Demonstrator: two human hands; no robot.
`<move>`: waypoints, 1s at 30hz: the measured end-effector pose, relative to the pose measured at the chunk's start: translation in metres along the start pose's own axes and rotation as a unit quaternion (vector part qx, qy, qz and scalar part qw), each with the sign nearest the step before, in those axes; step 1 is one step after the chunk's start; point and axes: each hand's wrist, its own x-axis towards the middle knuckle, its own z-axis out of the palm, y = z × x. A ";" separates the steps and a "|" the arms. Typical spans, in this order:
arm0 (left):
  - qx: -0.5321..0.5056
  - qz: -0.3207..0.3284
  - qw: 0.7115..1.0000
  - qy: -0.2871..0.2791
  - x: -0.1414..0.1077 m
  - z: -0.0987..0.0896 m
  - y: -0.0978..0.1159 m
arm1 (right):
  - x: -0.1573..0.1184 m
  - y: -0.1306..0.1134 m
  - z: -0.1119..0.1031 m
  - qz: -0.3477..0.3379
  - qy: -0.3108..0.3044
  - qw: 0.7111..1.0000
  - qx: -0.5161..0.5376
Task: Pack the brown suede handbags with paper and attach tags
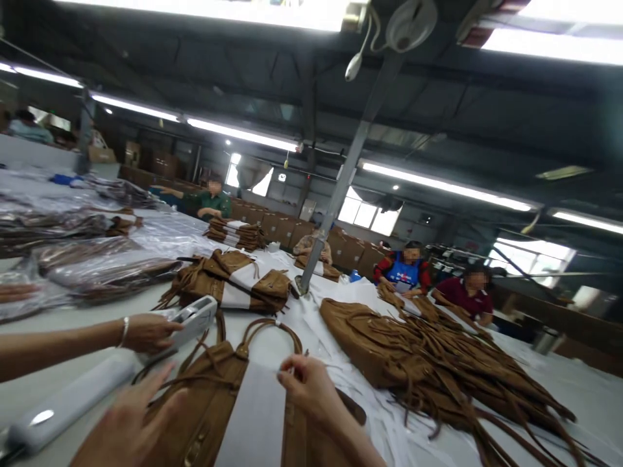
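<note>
A brown handbag [209, 383] lies before me, a white paper band [256, 415] running down its middle and its looped handle [277, 324] pointing away from me. My right hand [311, 392] is over the bag's right side, by the handle's base. Its thumb and fingers are pinched together; what they hold, if anything, is too small to make out. Blurred by motion, my left hand [134, 421] hovers at the bag's left edge with fingers spread. Past it, a co-worker's hand [153, 334] with a white bracelet is at a white-and-grey handheld device [195, 318].
A long white device [73, 402] lies left. Another banded bag [233, 282] sits beyond mine; brown bags with straps [428, 350] pile up right. Plastic-wrapped bags [107, 263] lie left. A metal post [335, 188] rises from the table. Several people work farther back.
</note>
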 end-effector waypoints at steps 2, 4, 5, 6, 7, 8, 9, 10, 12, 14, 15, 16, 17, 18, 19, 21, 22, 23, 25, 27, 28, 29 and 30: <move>-0.041 0.030 0.996 -0.071 0.013 0.017 0.021 | 0.004 -0.020 0.031 -0.024 -0.037 0.999 0.004; -0.070 0.072 0.976 -0.194 0.025 0.035 0.040 | 0.008 -0.028 0.053 -0.041 -0.046 0.998 0.009; -0.076 0.088 0.963 -0.243 0.031 0.041 0.046 | 0.010 -0.029 0.060 -0.046 -0.045 0.998 0.013; -0.076 0.095 0.953 -0.279 0.037 0.046 0.051 | 0.012 -0.027 0.065 -0.046 -0.042 0.998 0.019; -0.071 0.095 0.946 -0.301 0.043 0.049 0.053 | 0.014 -0.024 0.068 -0.043 -0.039 0.998 0.027; -0.068 0.093 0.941 -0.317 0.049 0.052 0.053 | 0.017 -0.020 0.069 -0.035 -0.036 0.998 0.035; -0.066 0.091 0.937 -0.330 0.057 0.053 0.053 | 0.020 -0.014 0.070 -0.026 -0.032 0.998 0.044; -0.062 0.090 0.933 -0.342 0.064 0.055 0.051 | 0.024 -0.009 0.069 -0.015 -0.025 0.998 0.052; -0.059 0.085 0.927 -0.361 0.083 0.059 0.049 | 0.033 0.002 0.068 0.010 0.001 0.998 0.059; -0.069 0.070 0.927 -0.363 0.104 0.067 0.047 | 0.046 0.011 0.068 0.036 0.035 0.997 0.053; -0.076 0.058 0.926 -0.364 0.115 0.072 0.046 | 0.053 0.015 0.069 0.048 0.050 0.997 0.047; -0.083 0.045 0.925 -0.367 0.125 0.078 0.044 | 0.059 0.019 0.071 0.058 0.060 0.996 0.041; -0.091 0.034 0.924 -0.370 0.133 0.084 0.042 | 0.065 0.023 0.073 0.066 0.070 0.995 0.035; -0.098 0.025 0.921 -0.375 0.140 0.091 0.039 | 0.071 0.026 0.076 0.071 0.078 0.994 0.030; -0.105 0.018 0.918 -0.382 0.146 0.098 0.035 | 0.075 0.029 0.078 0.074 0.085 0.993 0.025; -0.117 0.008 0.909 -0.400 0.153 0.112 0.027 | 0.081 0.035 0.083 0.074 0.100 0.992 0.012; -0.123 0.005 0.904 -0.409 0.155 0.119 0.023 | 0.082 0.037 0.085 0.074 0.106 0.992 0.005; -0.127 0.005 0.899 -0.418 0.157 0.125 0.018 | 0.084 0.039 0.086 0.074 0.111 0.991 0.000; -0.130 0.012 0.895 -0.427 0.161 0.137 0.010 | 0.086 0.040 0.088 0.075 0.113 0.991 0.000; -0.118 0.023 0.899 -0.420 0.167 0.146 0.004 | 0.089 0.039 0.087 0.075 0.115 0.991 0.012; -0.105 0.027 0.905 -0.412 0.171 0.150 0.001 | 0.091 0.039 0.087 0.075 0.119 0.990 0.021; -0.085 0.031 0.912 -0.400 0.175 0.153 -0.001 | 0.094 0.039 0.087 0.080 0.126 0.988 0.039; -0.060 0.034 0.920 -0.386 0.179 0.155 -0.005 | 0.097 0.039 0.086 0.091 0.132 0.985 0.065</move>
